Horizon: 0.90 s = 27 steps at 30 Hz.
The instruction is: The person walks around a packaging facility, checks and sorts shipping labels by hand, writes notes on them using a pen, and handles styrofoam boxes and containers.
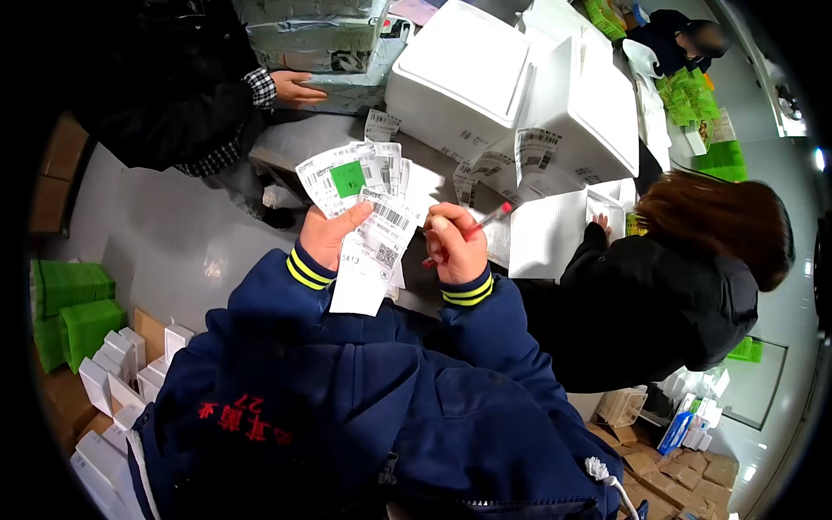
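My left hand [329,234] grips a fanned stack of printed shipping labels [374,256], thumb on top. The front label carries a barcode, a QR code and a handwritten "5A13". Behind it, one label has a green square [348,178]. In my right hand [457,247] is a pen [490,219] with a red end, held close to the right edge of the stack. White foam boxes [468,56] stand just beyond my hands, with barcode labels [536,151] stuck on or hanging from them.
At left, a person's hand [297,89] rests by stacked taped parcels [316,39]. A person in a black jacket [663,286] works close on my right, one hand on a white box. Green bags [78,303] and small white boxes [113,364] lie at lower left. Another person [672,42] is far right.
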Available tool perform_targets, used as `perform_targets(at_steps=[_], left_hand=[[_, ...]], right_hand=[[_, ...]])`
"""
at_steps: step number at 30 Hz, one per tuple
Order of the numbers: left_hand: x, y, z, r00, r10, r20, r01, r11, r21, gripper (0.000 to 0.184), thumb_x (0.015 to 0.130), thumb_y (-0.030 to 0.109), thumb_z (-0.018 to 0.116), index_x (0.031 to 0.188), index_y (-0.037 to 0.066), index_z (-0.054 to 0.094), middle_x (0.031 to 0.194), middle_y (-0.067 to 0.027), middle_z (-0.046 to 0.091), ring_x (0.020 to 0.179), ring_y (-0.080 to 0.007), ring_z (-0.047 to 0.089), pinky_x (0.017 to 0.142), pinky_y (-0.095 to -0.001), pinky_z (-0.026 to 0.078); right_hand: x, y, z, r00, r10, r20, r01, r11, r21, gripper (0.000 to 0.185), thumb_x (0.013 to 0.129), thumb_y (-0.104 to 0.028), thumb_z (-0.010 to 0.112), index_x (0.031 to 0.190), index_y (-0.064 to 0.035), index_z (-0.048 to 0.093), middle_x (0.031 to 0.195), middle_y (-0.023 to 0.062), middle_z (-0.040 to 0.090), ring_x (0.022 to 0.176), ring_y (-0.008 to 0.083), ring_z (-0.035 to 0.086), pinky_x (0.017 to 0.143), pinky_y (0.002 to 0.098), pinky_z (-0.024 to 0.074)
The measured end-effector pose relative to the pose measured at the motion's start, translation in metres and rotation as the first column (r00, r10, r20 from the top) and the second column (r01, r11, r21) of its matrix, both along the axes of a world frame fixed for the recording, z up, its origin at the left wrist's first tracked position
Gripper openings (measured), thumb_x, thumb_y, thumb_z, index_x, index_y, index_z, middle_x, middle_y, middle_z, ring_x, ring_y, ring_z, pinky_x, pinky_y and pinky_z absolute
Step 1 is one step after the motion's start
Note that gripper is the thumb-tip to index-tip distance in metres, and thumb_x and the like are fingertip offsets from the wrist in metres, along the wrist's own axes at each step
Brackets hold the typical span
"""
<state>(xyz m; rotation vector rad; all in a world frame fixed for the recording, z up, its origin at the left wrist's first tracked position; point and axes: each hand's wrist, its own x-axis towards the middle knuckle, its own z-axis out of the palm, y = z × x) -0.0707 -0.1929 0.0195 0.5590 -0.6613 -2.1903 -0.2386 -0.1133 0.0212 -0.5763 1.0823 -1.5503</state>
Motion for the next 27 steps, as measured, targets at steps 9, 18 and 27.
perform_targets(at_steps=[9,18,27], left_hand=[[-0.007,0.002,-0.003,0.993,0.047,-0.106,-0.042,0.998,0.056,0.032,0.085,0.006,0.051,0.114,-0.001,0.043,0.1,-0.013,0.057,0.088,-0.0228,0.059,0.075,-0.0319,0.049],[-0.01,0.01,-0.008,0.998,0.055,-0.033,-0.054,0.998,0.039,0.03,0.084,0.01,0.052,0.111,-0.001,0.041,0.091,-0.016,0.058,0.077,-0.0271,0.061,0.07,-0.0365,0.052],[-0.023,0.02,-0.011,0.994,0.113,0.001,-0.113,0.994,0.004,0.027,0.082,0.01,0.057,0.105,0.003,0.046,0.088,-0.0079,0.056,0.078,-0.0193,0.058,0.068,-0.032,0.05]], right_hand=[[0.007,-0.003,0.011,0.983,0.085,-0.165,-0.077,0.996,0.05,0.026,0.086,-0.022,0.05,0.097,-0.0005,0.059,0.074,0.0004,0.058,0.05,0.0027,0.04,0.042,0.0174,0.0305],[0.005,-0.009,0.022,0.953,0.221,0.21,-0.244,0.965,0.094,0.012,0.081,-0.017,0.057,0.08,-0.0054,0.055,0.061,0.0003,0.05,0.047,0.0059,0.038,0.042,0.0189,0.0286],[0.008,0.001,0.008,0.945,0.258,0.199,-0.281,0.955,0.099,0.013,0.081,-0.015,0.06,0.082,-0.0026,0.056,0.059,-0.0014,0.049,0.044,0.0046,0.037,0.04,0.0177,0.0285]])
